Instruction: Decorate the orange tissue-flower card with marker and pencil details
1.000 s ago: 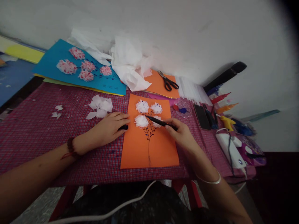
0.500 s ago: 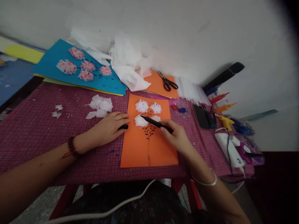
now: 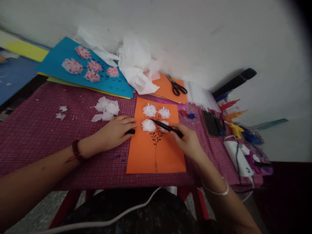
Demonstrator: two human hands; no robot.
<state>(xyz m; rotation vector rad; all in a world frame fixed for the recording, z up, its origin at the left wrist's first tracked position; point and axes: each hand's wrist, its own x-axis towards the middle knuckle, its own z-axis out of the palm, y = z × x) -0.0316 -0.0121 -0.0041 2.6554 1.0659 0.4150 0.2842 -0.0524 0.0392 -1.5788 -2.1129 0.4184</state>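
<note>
My right hand (image 3: 186, 139) grips a black marker (image 3: 165, 126), its tip against or just above a white tissue flower (image 3: 148, 125). That flower sits on an orange sheet (image 3: 143, 156) with a drawn dark stem (image 3: 155, 152) and small leaves. Two more tissue flowers above carry blue dots, and a fourth is partly hidden behind the marker. At the sheet's left edge rests my left hand (image 3: 119, 131), its fingers curled on the black marker cap (image 3: 131, 131). Torn white tissue pieces (image 3: 107, 109) lie just beyond that hand.
Back left lies a blue sheet (image 3: 56, 65) with pink tissue flowers, beside crumpled tissue (image 3: 136, 61). Scissors (image 3: 176, 87) rest on another orange sheet. At right are a phone (image 3: 210, 123), a yellow glue gun (image 3: 236, 130) and a white power strip (image 3: 237, 156) with cords.
The marker tip has shifted slightly right along the lower-left tissue flower, with my right hand following. My left hand stays at the sheet's edge; the whole view has moved slightly.
</note>
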